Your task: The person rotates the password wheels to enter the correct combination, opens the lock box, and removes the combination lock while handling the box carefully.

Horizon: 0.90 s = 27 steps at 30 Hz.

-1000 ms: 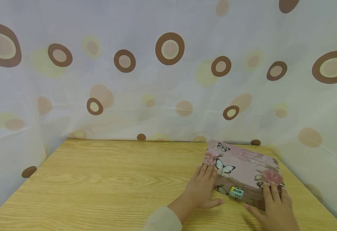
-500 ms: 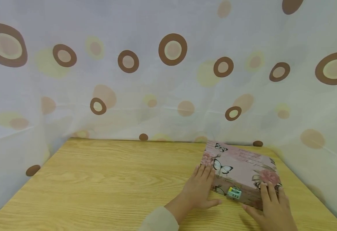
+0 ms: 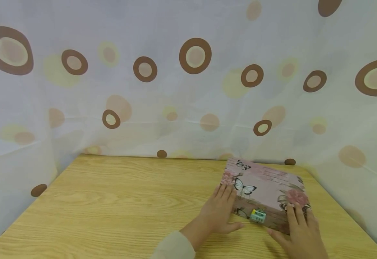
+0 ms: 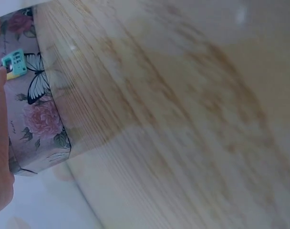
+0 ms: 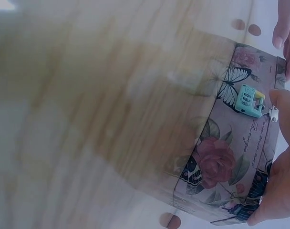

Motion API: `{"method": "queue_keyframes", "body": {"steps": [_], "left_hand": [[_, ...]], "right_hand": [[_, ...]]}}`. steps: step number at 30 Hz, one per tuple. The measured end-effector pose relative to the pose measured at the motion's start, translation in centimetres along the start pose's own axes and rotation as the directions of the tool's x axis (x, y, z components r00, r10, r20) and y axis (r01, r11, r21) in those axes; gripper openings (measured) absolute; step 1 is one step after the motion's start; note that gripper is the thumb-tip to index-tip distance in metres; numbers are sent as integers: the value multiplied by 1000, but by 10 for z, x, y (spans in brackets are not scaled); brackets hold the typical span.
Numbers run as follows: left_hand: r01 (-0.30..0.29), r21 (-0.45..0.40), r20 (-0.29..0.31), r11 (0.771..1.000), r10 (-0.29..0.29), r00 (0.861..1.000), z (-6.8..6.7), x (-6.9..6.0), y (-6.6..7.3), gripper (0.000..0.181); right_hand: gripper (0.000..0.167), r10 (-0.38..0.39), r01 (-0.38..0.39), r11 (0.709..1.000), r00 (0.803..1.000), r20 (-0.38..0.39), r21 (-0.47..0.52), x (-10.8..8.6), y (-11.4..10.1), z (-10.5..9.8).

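Observation:
A pink box [image 3: 266, 183] printed with butterflies and roses stands at the right of the table, its lid down. On its front hangs a small turquoise and yellow combination padlock [image 3: 258, 216], its number dials visible in the right wrist view, attached at a metal clasp [image 5: 273, 113]. My left hand [image 3: 217, 212] rests with extended fingers on the box's left front corner, thumb out in front. Across the right front corner lies my right hand [image 3: 304, 230], fingertips on the lid and thumb near the front face. The palm sides of both hands are mostly hidden in the head view.
The box rests on a wood-grain table [image 3: 127, 201]. A pale curtain [image 3: 162, 93] with brown rings and spots runs along the table's back and both sides, close behind the box.
Both hands and the box have slid together a little to the left across the table. Hand placement on the box looks the same. The head view has shifted slightly.

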State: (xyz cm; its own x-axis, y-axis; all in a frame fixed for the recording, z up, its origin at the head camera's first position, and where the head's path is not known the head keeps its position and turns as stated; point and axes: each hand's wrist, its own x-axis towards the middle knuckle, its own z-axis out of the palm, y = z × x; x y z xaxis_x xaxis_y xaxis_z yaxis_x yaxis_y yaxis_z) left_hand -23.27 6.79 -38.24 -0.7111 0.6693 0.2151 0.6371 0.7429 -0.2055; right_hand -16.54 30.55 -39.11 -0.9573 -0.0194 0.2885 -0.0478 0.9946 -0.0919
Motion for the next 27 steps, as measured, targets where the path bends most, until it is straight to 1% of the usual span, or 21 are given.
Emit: {"method": "queue_keyframes", "body": {"steps": [8, 14, 20, 24, 27], "left_hand": [[-1, -14, 13, 1000, 2, 1000, 2, -5, -7, 87], [-11, -47, -1, 999, 11, 1000, 2, -12, -11, 88], [-17, -77, -25, 997, 15, 1000, 2, -16, -14, 88], [-12, -69, -40, 998, 9, 999, 3, -19, -16, 87], [-6, -43, -50, 999, 4, 999, 3, -20, -17, 87]], "right_hand": [[101, -22, 22, 1000, 1000, 3, 11, 2, -6, 2], [101, -28, 28, 999, 1000, -4, 17, 2, -11, 2], [99, -36, 36, 999, 999, -7, -3, 3, -17, 0], [98, -37, 37, 999, 999, 18, 1, 4, -19, 0], [98, -45, 44, 999, 999, 26, 21, 5, -20, 1]]}}
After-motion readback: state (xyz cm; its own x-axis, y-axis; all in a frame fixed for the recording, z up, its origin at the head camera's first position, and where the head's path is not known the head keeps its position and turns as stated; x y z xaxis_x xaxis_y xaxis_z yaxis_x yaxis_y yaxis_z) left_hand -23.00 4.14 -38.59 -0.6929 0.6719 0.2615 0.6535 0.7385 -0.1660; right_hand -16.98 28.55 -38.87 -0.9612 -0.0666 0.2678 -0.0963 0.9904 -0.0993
